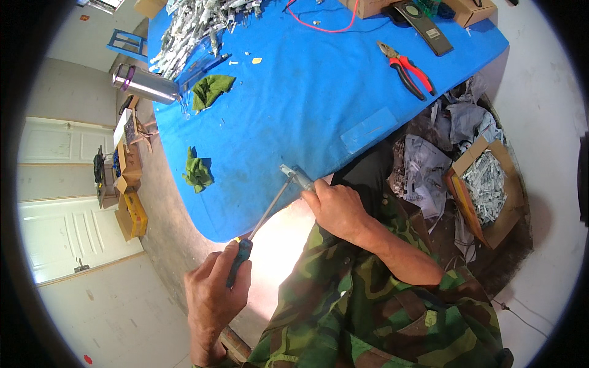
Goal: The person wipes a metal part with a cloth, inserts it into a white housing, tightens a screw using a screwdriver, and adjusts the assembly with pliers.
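Observation:
My left hand (pixel 218 285) is wrapped round the dark teal handle of a screwdriver (pixel 268 211). Its long thin shaft slants up and right, with the tip at a small silvery metal piece (pixel 297 176). That piece is pinched in my right hand (pixel 338 208) at the near edge of the blue-covered table (pixel 264 122); my fingers hide its near end, and its exact kind is not clear. Left of the metal piece lies a crumpled green cloth (pixel 197 172), and a second green cloth (pixel 211 91) is farther back.
Red-and-black pliers (pixel 408 70) lie at the right. A heap of silvery parts (pixel 196 30) covers the far left, beside a steel flask (pixel 147 83). A dark flat device (pixel 423 27) sits far right. Beside my right arm, a cardboard box (pixel 512 184) holds many small parts.

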`<action>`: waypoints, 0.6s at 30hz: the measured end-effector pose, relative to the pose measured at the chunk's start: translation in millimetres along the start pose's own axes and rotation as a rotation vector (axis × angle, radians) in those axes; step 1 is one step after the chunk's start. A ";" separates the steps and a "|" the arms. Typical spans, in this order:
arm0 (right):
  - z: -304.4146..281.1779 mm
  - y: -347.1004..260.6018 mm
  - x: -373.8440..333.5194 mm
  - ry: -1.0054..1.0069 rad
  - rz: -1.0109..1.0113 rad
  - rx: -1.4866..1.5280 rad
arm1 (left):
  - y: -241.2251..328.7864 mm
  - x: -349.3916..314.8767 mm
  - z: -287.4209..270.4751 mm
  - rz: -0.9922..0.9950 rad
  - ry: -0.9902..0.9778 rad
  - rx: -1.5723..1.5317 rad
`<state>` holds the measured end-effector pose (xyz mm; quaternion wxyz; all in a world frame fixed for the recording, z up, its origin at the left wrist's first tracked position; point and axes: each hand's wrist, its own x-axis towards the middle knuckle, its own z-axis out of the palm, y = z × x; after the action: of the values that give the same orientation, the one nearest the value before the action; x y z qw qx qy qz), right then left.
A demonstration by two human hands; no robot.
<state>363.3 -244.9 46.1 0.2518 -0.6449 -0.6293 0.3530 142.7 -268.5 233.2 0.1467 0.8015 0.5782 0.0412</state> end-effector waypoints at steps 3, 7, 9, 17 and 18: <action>-1.8 -0.9 0.3 -0.002 -0.017 -0.012 | -6.1 0.0 4.1 0.012 0.040 -0.038; -3.7 -0.9 -0.3 -0.007 -0.033 0.004 | -19.3 9.8 -1.5 -0.083 0.020 -0.206; -4.0 -0.1 -0.1 -0.008 -0.034 0.014 | -25.7 21.2 -11.7 -0.156 -0.079 -0.230; -1.9 -0.2 -0.3 -0.005 -0.024 0.035 | -51.5 26.5 -11.9 -0.238 -0.127 -0.368; -1.1 0.7 -0.2 -0.004 -0.022 0.043 | -45.5 22.8 -10.0 -0.201 -0.100 -0.280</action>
<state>364.6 -245.1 46.3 0.2683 -0.6316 -0.6292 0.3649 106.2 -232.1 227.5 0.2887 0.7124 0.6361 0.0664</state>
